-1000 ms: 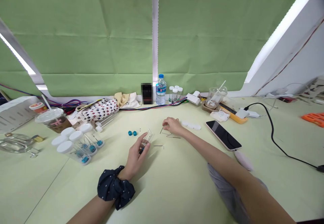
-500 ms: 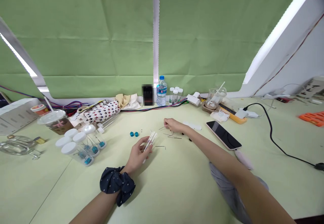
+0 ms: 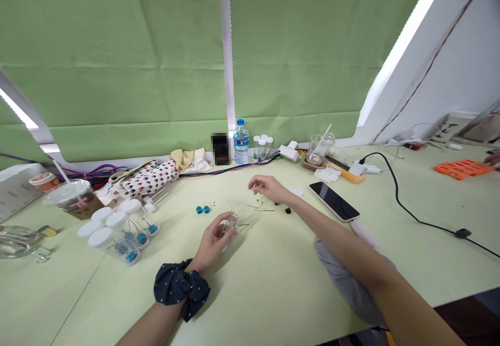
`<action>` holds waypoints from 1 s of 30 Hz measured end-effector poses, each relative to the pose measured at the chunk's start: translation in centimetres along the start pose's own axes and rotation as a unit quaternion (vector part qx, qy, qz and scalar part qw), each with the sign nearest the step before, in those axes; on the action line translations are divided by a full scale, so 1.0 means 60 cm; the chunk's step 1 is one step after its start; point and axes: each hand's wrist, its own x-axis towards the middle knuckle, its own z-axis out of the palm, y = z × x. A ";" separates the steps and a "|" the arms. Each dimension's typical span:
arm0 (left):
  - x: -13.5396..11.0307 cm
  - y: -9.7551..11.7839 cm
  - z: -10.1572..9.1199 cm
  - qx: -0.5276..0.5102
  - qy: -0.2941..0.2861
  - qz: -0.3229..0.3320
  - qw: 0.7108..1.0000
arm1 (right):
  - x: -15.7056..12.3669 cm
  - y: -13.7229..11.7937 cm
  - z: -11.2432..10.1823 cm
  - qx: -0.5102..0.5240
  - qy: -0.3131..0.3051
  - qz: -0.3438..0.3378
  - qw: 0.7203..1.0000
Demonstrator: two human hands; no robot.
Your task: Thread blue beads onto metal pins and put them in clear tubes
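My left hand (image 3: 213,241), a dark scrunchie on its wrist, is closed around a clear tube (image 3: 231,222), which is tilted over the table. A thin L-shaped metal rod (image 3: 246,225) lies just right of the tube. My right hand (image 3: 267,188) hovers beyond several thin metal pieces (image 3: 261,209), its fingers loosely curved and apart with nothing visible in them. Left of the hands sit two shiny blue balls (image 3: 202,210). Beneath my right forearm is a small black round piece (image 3: 288,210).
White-capped clear tubes with blue balls (image 3: 117,234) stand at left, near a lidded drink cup (image 3: 76,200). A water bottle (image 3: 241,143) stands at the back. To the right are a phone (image 3: 334,201), a black cable (image 3: 414,213) and an orange tray (image 3: 463,169). Another person's hand (image 3: 492,159) shows at the right edge.
My right hand has loosened from its pinch near the thin metal pieces and lifted slightly. My left hand still holds the tube, now turned a little. The view has swung right.
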 end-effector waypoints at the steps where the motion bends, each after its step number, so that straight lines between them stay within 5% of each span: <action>1: 0.000 0.000 0.000 0.000 0.002 0.003 1.000 | -0.004 0.018 -0.015 -0.087 0.024 0.038 0.995; 4: 0.001 -0.002 0.000 0.002 0.004 0.007 1.000 | -0.016 0.072 -0.055 -0.280 -0.001 0.172 0.944; 11: 0.002 -0.008 0.001 -0.021 -0.010 0.025 0.999 | -0.017 0.099 -0.052 -0.274 -0.005 0.178 0.945; 13: 0.002 -0.008 0.002 -0.026 -0.012 0.018 0.999 | -0.015 0.078 -0.032 -0.193 0.036 0.146 0.970; 15: 0.001 -0.007 0.003 -0.028 -0.015 0.011 0.999 | -0.018 0.046 -0.007 0.033 0.093 0.088 0.991; 18: 0.001 -0.007 0.003 -0.033 -0.020 0.007 0.999 | -0.033 -0.008 0.034 0.260 0.079 0.037 0.962; 23: 0.002 -0.011 0.001 -0.041 -0.020 0.005 0.999 | -0.057 -0.059 0.073 0.296 0.044 0.010 0.954; 30: 0.003 -0.021 0.000 -0.031 -0.018 0.006 0.999 | -0.060 -0.053 0.069 0.293 -0.008 -0.015 0.956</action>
